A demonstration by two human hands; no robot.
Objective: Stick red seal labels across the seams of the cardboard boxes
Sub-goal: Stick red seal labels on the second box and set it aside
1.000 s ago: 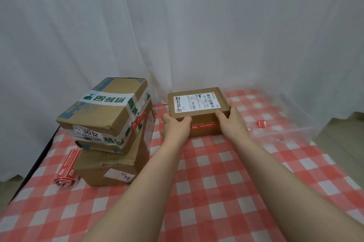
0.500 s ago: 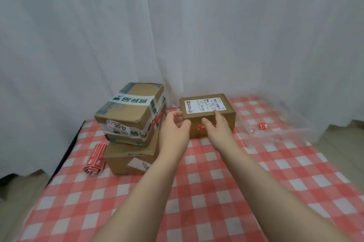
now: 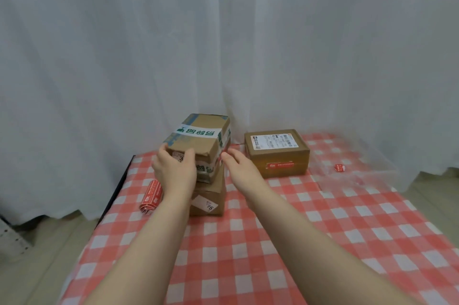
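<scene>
Left hand [image 3: 173,171]: I see fingers curled round the top box [image 3: 198,142], near corner.
Right hand [image 3: 237,164]: fingers loose and apart, maybe touching it.

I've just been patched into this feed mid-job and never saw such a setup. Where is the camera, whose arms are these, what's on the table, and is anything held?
There is no machine here: a person works with two bare hands. The picture comes from a camera worn on the head, looking forward and down, so the arms reach in from below. Everything lies on a checked cloth. At left a top box sits on a lower box. The left hand grips the top box's near corner, and the right hand is open beside it; whether it touches I cannot tell. The small box at right carries a red seal on its front. A strip of labels lies left of the stack, and one loose label lies farther right.
</scene>
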